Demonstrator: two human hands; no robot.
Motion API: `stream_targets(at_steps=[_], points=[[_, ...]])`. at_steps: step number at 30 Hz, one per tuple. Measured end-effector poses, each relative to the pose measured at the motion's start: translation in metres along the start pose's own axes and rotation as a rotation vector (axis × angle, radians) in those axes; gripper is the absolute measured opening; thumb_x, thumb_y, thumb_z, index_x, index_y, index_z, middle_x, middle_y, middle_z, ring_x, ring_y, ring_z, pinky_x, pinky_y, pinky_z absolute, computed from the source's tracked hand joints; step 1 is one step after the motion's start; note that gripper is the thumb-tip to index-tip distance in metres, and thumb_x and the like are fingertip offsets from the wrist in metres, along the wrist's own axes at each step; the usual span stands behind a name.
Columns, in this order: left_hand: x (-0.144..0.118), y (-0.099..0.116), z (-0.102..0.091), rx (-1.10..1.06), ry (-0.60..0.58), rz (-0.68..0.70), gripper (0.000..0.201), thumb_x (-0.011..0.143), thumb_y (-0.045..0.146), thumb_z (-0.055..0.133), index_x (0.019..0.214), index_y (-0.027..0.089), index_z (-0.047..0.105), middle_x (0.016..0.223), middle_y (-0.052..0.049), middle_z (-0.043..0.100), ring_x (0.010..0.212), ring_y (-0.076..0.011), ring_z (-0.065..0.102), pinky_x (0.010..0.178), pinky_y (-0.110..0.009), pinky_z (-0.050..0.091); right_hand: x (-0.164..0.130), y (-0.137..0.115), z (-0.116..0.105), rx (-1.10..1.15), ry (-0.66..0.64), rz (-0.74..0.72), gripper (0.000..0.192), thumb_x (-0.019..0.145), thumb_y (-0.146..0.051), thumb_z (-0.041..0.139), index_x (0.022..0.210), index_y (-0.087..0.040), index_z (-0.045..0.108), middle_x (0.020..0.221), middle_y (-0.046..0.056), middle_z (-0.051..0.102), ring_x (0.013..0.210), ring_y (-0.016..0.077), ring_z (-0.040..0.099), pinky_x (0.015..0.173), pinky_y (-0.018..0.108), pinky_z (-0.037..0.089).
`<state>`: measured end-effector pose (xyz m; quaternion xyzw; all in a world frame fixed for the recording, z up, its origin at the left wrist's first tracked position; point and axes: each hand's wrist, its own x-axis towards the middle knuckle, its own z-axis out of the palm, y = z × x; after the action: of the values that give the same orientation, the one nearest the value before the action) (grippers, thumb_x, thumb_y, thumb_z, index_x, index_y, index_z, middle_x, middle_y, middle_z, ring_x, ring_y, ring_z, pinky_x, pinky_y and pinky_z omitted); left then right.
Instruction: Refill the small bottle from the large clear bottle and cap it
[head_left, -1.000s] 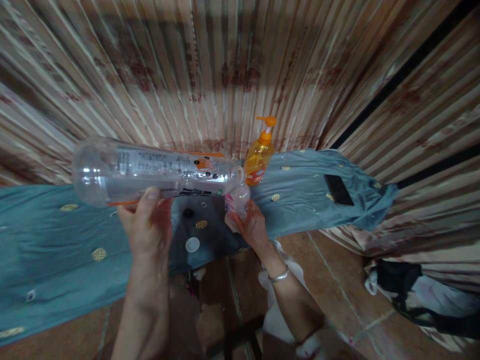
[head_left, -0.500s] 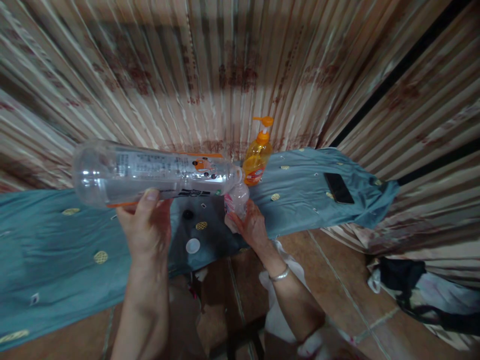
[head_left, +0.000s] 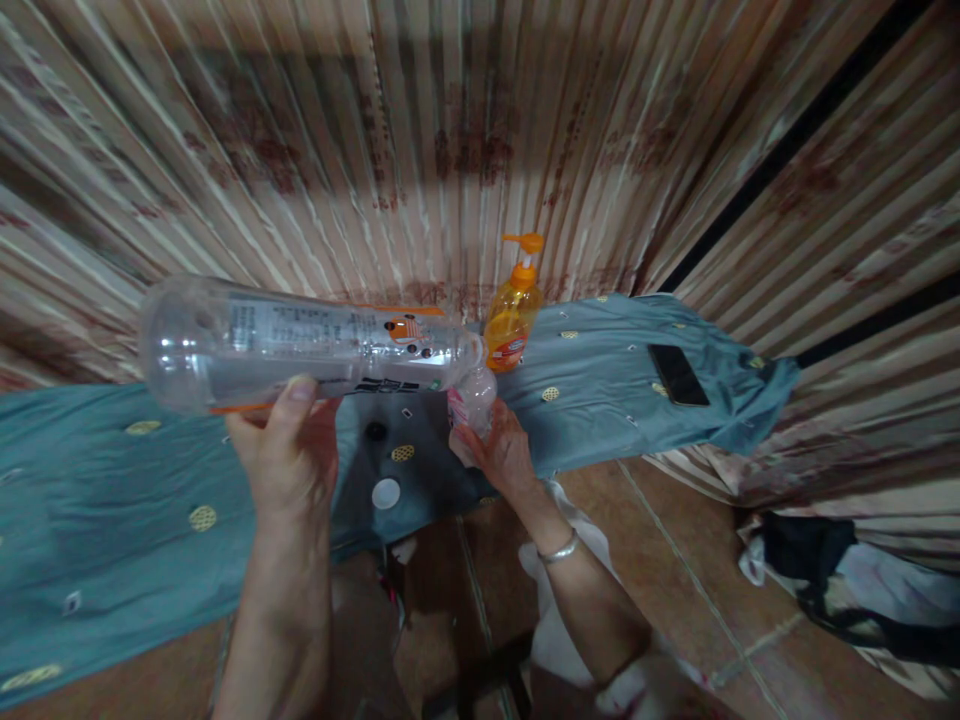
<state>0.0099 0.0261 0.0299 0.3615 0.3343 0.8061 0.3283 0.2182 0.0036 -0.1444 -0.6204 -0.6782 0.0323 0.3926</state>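
Note:
My left hand [head_left: 292, 450] is closed around a large clear plastic bottle [head_left: 300, 345] with an orange and black label. That bottle lies nearly level in the air, its mouth to the right and over the top of a small clear bottle [head_left: 472, 395] with pink print. Whether the two mouths touch, I cannot tell. My right hand [head_left: 502, 450] grips the small bottle, which leans slightly to the right. Just behind the bottle mouths stands an orange pump bottle [head_left: 511, 325]. A white round cap [head_left: 386, 493] and a dark cap [head_left: 375, 431] rest on the cloth between my hands.
A teal patterned cloth [head_left: 600, 400] covers the narrow table. On its right part lies a black phone [head_left: 678, 375]. A pleated curtain [head_left: 480, 150] hangs right behind. Dark and white fabric items [head_left: 825, 570] lie at the lower right, by the tiled floor [head_left: 645, 560].
The large bottle and my left hand have shifted very slightly to the left. My right hand holds the small bottle in nearly the same place.

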Motion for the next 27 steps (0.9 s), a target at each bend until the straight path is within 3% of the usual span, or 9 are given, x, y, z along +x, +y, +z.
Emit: stream_targets(at_steps=[5, 8, 14, 20, 24, 27], points=[[0.0002, -0.0034, -0.004, 0.024, -0.026, 0.01, 0.044, 0.053, 0.039, 0.098, 0.088, 0.026, 0.076, 0.07, 0.005, 0.063, 0.073, -0.0192, 0.067, 0.09, -0.049, 0.065, 0.0, 0.0005, 0.0007, -0.005, 0.033, -0.004, 0.065, 0.106, -0.058, 0.063, 0.146, -0.006, 0.059, 0.115, 0.025, 0.077, 0.108, 0.0388, 0.076, 0.086, 0.057, 0.067], [0.0, -0.0033, -0.0037, 0.022, -0.016, 0.014, 0.04, 0.053, 0.039, 0.099, 0.079, 0.025, 0.073, 0.066, 0.005, 0.06, 0.071, -0.0183, 0.066, 0.085, -0.046, 0.065, -0.0004, 0.0007, 0.0018, -0.003, 0.046, 0.002, 0.063, 0.106, -0.06, 0.062, 0.144, -0.009, 0.06, 0.116, 0.023, 0.076, 0.108, 0.0368, 0.076, 0.088, 0.055, 0.068], [0.0018, -0.0017, 0.0002, -0.001, -0.017, 0.01, 0.064, 0.047, 0.041, 0.102, 0.105, 0.03, 0.079, 0.081, 0.004, 0.073, 0.072, -0.0172, 0.068, 0.081, -0.042, 0.067, -0.0009, 0.0007, 0.0038, -0.001, 0.051, 0.015, 0.063, 0.104, -0.055, 0.069, 0.145, -0.007, 0.059, 0.117, 0.023, 0.076, 0.111, 0.0359, 0.075, 0.093, 0.053, 0.067], [0.0017, -0.0011, 0.0007, 0.001, 0.024, -0.002, 0.054, 0.045, 0.039, 0.103, 0.092, 0.029, 0.078, 0.062, 0.008, 0.06, 0.064, -0.0156, 0.065, 0.075, -0.04, 0.068, -0.0012, 0.0012, 0.0028, 0.017, 0.037, 0.025, 0.064, 0.104, -0.055, 0.068, 0.147, -0.009, 0.059, 0.119, 0.023, 0.076, 0.113, 0.0368, 0.074, 0.094, 0.054, 0.067], [0.0019, 0.0001, 0.0034, -0.037, 0.015, -0.014, 0.059, 0.042, 0.037, 0.105, 0.094, 0.029, 0.079, 0.067, 0.008, 0.066, 0.064, -0.0132, 0.066, 0.068, -0.031, 0.065, -0.0013, 0.0012, 0.0024, 0.013, 0.05, 0.007, 0.065, 0.104, -0.053, 0.069, 0.148, -0.007, 0.057, 0.12, 0.024, 0.076, 0.113, 0.0369, 0.074, 0.095, 0.056, 0.067], [0.0026, 0.0007, 0.0049, -0.056, -0.005, -0.014, 0.064, 0.042, 0.036, 0.105, 0.1, 0.029, 0.079, 0.069, 0.007, 0.068, 0.067, -0.0144, 0.067, 0.07, -0.031, 0.065, -0.0012, 0.001, 0.0022, 0.003, 0.038, 0.009, 0.064, 0.104, -0.054, 0.069, 0.147, -0.008, 0.057, 0.119, 0.022, 0.075, 0.112, 0.0356, 0.074, 0.093, 0.054, 0.067]])
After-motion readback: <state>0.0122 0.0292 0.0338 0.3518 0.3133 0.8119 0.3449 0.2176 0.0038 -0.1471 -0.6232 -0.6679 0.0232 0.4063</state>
